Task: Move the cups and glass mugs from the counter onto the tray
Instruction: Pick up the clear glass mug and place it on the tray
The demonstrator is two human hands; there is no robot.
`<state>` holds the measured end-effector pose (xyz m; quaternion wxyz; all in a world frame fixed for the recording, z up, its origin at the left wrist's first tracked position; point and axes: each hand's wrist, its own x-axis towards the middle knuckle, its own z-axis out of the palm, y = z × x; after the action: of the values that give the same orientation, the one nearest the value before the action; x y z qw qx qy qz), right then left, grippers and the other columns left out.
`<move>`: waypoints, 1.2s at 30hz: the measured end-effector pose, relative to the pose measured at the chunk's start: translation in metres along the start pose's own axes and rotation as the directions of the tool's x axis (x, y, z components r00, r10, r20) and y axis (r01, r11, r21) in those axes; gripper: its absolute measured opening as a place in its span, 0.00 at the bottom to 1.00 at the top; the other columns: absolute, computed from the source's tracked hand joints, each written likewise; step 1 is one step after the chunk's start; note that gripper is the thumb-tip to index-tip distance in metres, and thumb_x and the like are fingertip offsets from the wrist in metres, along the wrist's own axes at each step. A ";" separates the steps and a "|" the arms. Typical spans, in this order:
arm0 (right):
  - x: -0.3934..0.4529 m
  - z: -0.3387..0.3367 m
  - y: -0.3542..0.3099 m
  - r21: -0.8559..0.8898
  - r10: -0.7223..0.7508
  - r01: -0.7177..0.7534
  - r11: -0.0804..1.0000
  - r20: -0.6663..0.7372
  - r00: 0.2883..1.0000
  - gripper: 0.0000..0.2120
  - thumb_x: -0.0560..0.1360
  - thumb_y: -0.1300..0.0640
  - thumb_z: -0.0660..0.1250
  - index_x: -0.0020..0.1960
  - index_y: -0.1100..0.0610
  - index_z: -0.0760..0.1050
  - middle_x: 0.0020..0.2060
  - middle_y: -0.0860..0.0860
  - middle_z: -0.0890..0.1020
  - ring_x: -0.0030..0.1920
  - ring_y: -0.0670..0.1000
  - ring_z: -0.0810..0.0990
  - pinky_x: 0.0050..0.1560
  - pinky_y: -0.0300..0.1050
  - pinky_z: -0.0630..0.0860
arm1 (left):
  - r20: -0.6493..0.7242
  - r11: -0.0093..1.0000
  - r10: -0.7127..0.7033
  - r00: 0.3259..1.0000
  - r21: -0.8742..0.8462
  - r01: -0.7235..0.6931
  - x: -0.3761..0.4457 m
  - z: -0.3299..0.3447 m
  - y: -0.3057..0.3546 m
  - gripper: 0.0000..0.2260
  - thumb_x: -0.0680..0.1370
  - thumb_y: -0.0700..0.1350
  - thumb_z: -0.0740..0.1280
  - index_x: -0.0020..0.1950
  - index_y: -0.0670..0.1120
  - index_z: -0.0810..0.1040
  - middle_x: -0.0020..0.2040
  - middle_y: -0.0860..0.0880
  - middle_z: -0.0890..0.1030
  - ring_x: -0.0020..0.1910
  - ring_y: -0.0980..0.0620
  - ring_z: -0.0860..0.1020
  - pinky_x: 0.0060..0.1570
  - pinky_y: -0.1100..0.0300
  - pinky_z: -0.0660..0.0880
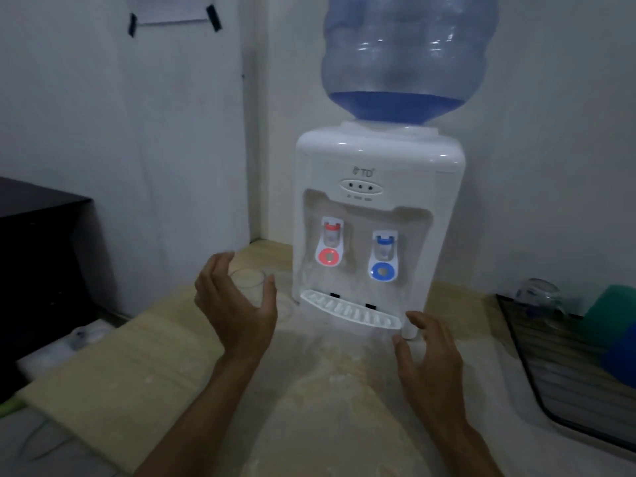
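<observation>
A clear glass cup point(248, 282) stands on the counter left of the water dispenser. My left hand point(234, 304) is cupped around it with fingers spread, apparently not touching the glass. My right hand point(426, 352) hovers open near the dispenser's right front corner, holding nothing. A dark-rimmed tray point(537, 383) lies at the right edge of the counter. On it an upturned glass mug point(538, 297) stands at the far end beside green and blue objects.
A white water dispenser point(375, 215) with a blue bottle point(406, 56) on top stands at the back of the beige counter point(144, 366). Its drip tray point(351, 309) juts forward between my hands. A black box point(38, 270) sits at the left.
</observation>
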<state>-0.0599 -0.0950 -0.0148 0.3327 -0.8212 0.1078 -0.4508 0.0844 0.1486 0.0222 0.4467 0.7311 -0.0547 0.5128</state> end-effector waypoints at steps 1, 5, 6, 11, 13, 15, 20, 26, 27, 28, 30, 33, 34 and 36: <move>0.001 -0.001 0.001 -0.007 -0.002 0.002 1.000 -0.002 1.000 0.16 0.77 0.60 0.74 0.64 0.55 0.79 0.57 0.51 0.81 0.58 0.54 0.80 0.59 0.48 0.74 | 0.007 0.999 -0.026 1.000 0.029 0.026 0.003 -0.001 -0.006 0.33 0.72 0.51 0.77 0.72 0.39 0.72 0.69 0.40 0.75 0.69 0.37 0.73 0.65 0.42 0.68; 0.001 0.003 -0.003 -0.029 -0.009 0.009 1.000 0.011 1.000 0.18 0.75 0.63 0.76 0.63 0.56 0.79 0.56 0.54 0.82 0.56 0.58 0.80 0.57 0.54 0.77 | 0.150 0.971 -0.239 0.959 0.044 0.236 0.007 -0.005 -0.042 0.44 0.69 0.57 0.81 0.77 0.41 0.66 0.73 0.41 0.71 0.71 0.40 0.71 0.70 0.42 0.68; 0.001 0.003 -0.003 -0.033 -0.011 0.011 0.999 0.014 1.000 0.18 0.75 0.64 0.76 0.63 0.57 0.79 0.56 0.54 0.82 0.56 0.58 0.80 0.57 0.55 0.78 | 0.225 0.945 -0.320 0.920 0.005 0.328 0.007 -0.003 -0.048 0.47 0.68 0.59 0.81 0.78 0.42 0.65 0.73 0.42 0.72 0.70 0.41 0.73 0.69 0.43 0.72; 0.001 0.002 -0.005 -0.028 -0.008 0.008 1.000 0.015 1.000 0.17 0.74 0.65 0.76 0.62 0.57 0.79 0.56 0.54 0.82 0.55 0.59 0.80 0.57 0.53 0.76 | 0.452 0.818 -0.479 0.752 -0.081 0.570 0.008 0.006 -0.065 0.49 0.59 0.64 0.84 0.74 0.48 0.71 0.62 0.48 0.81 0.59 0.50 0.81 0.61 0.54 0.79; 0.001 0.001 -0.007 -0.027 -0.009 0.010 1.000 0.025 1.000 0.17 0.75 0.64 0.75 0.62 0.57 0.79 0.56 0.52 0.81 0.55 0.58 0.80 0.56 0.52 0.75 | 0.477 0.808 -0.474 0.741 -0.099 0.581 0.008 0.007 -0.067 0.41 0.60 0.60 0.85 0.68 0.51 0.74 0.59 0.51 0.82 0.57 0.51 0.83 0.58 0.54 0.81; -0.001 0.000 -0.009 -0.026 -0.005 0.006 1.000 0.037 0.999 0.17 0.75 0.64 0.75 0.62 0.56 0.78 0.56 0.52 0.80 0.55 0.56 0.79 0.56 0.50 0.73 | 0.474 0.803 -0.476 0.741 -0.108 0.586 0.009 0.007 -0.069 0.34 0.62 0.56 0.86 0.63 0.52 0.76 0.55 0.53 0.83 0.55 0.51 0.84 0.54 0.58 0.81; -0.004 -0.008 -0.009 -0.069 -0.089 0.101 0.993 0.151 0.984 0.16 0.76 0.65 0.74 0.62 0.58 0.79 0.55 0.53 0.81 0.56 0.58 0.80 0.58 0.50 0.74 | 0.521 0.788 -0.472 0.711 -0.113 0.606 0.012 0.007 -0.069 0.35 0.63 0.45 0.87 0.67 0.46 0.78 0.59 0.49 0.83 0.56 0.51 0.83 0.50 0.65 0.78; -0.016 -0.033 -0.002 -0.103 -0.317 0.349 0.931 0.242 0.917 0.19 0.76 0.50 0.65 0.59 0.62 0.81 0.55 0.54 0.82 0.56 0.55 0.80 0.63 0.34 0.69 | 0.503 0.802 -0.467 0.728 -0.107 0.588 0.011 0.006 -0.068 0.34 0.64 0.45 0.87 0.68 0.46 0.78 0.58 0.47 0.83 0.55 0.50 0.84 0.52 0.61 0.81; -0.018 -0.038 -0.001 -0.094 -0.336 0.364 0.927 0.228 0.914 0.18 0.76 0.50 0.66 0.59 0.62 0.81 0.55 0.53 0.82 0.57 0.53 0.79 0.65 0.32 0.67 | 0.490 0.810 -0.469 0.735 -0.095 0.579 0.009 0.006 -0.067 0.34 0.64 0.46 0.87 0.67 0.46 0.78 0.57 0.47 0.84 0.55 0.50 0.84 0.53 0.60 0.81; -0.019 -0.041 0.000 -0.083 -0.349 0.372 0.924 0.212 0.913 0.18 0.76 0.51 0.66 0.59 0.61 0.80 0.56 0.52 0.81 0.58 0.51 0.78 0.67 0.31 0.66 | 0.471 0.819 -0.471 0.746 -0.083 0.569 0.008 0.005 -0.066 0.34 0.64 0.47 0.87 0.67 0.46 0.78 0.57 0.48 0.84 0.54 0.50 0.84 0.54 0.58 0.82; -0.020 -0.046 0.002 -0.063 -0.354 0.371 0.926 0.192 0.915 0.17 0.76 0.51 0.66 0.59 0.61 0.80 0.56 0.50 0.80 0.59 0.48 0.76 0.67 0.29 0.65 | 0.414 0.853 -0.460 0.786 -0.041 0.521 0.005 0.002 -0.063 0.34 0.63 0.50 0.87 0.66 0.47 0.79 0.55 0.49 0.84 0.53 0.51 0.85 0.54 0.57 0.82; -0.019 -0.048 0.002 -0.043 -0.295 0.308 0.950 0.193 0.936 0.17 0.77 0.51 0.66 0.61 0.58 0.79 0.56 0.48 0.80 0.58 0.46 0.76 0.64 0.26 0.65 | 0.321 0.922 -0.367 0.873 0.005 0.386 0.000 -0.007 -0.056 0.34 0.63 0.55 0.86 0.64 0.47 0.79 0.54 0.50 0.85 0.52 0.50 0.85 0.55 0.53 0.83; -0.019 -0.049 0.003 -0.035 -0.264 0.275 0.961 0.188 0.946 0.16 0.77 0.52 0.66 0.62 0.56 0.79 0.56 0.47 0.80 0.57 0.45 0.76 0.62 0.25 0.64 | 0.302 0.940 -0.323 0.897 -0.006 0.341 -0.002 -0.009 -0.052 0.34 0.63 0.56 0.85 0.64 0.47 0.79 0.54 0.50 0.85 0.51 0.50 0.84 0.55 0.51 0.84; -0.017 -0.050 0.004 -0.021 -0.218 0.225 0.974 0.171 0.961 0.14 0.76 0.55 0.69 0.62 0.52 0.78 0.55 0.45 0.80 0.56 0.44 0.76 0.60 0.23 0.64 | 0.271 0.965 -0.238 0.933 -0.043 0.259 -0.007 -0.015 -0.040 0.33 0.64 0.58 0.85 0.63 0.47 0.79 0.52 0.53 0.84 0.49 0.51 0.84 0.54 0.52 0.84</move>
<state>-0.1093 -0.1120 -0.0099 0.2716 -0.8696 -0.0041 -0.4124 0.0926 0.1804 -0.0059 0.5250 0.7757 -0.0407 0.3480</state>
